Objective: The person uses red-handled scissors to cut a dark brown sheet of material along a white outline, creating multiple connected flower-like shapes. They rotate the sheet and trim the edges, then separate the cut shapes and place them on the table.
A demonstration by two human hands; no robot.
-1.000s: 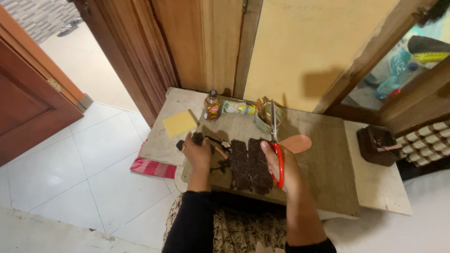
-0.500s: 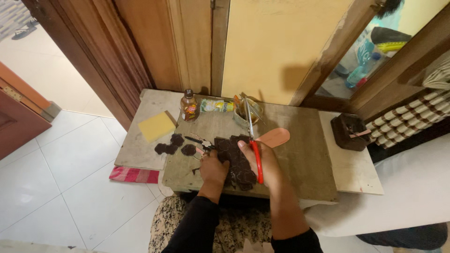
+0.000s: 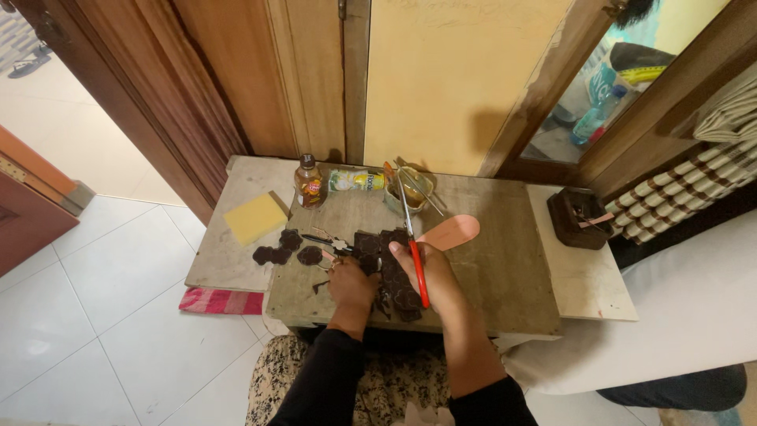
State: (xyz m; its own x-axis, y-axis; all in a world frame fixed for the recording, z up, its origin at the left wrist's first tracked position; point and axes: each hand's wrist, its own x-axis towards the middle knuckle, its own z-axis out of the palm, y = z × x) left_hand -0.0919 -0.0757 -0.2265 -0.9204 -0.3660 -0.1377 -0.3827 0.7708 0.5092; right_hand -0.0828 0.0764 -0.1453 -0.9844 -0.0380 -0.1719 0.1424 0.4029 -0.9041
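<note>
My right hand (image 3: 426, 276) grips red-handled scissors (image 3: 412, 237) whose blades point away from me toward the back of the board. My left hand (image 3: 352, 282) rests on a dark brown sheet (image 3: 386, 268) lying on the wooden board (image 3: 489, 276), its fingers pressing the sheet's left part. Several small dark cut-out pieces (image 3: 288, 248) lie to the left of my left hand. A pink oval cut-out (image 3: 451, 232) lies just right of the scissors.
A yellow sponge (image 3: 255, 218) sits on the low table (image 3: 591, 284) at the left. A small brown bottle (image 3: 308, 181), a lying tube (image 3: 355, 181) and a small bowl with tools (image 3: 414, 189) stand at the back. A dark box (image 3: 578, 217) sits at right. Red cloth (image 3: 221, 300) lies on the floor.
My left hand has drawn back from the small pieces at the left to the dark sheet near me. The right hand still holds the scissors; the view has shifted.
</note>
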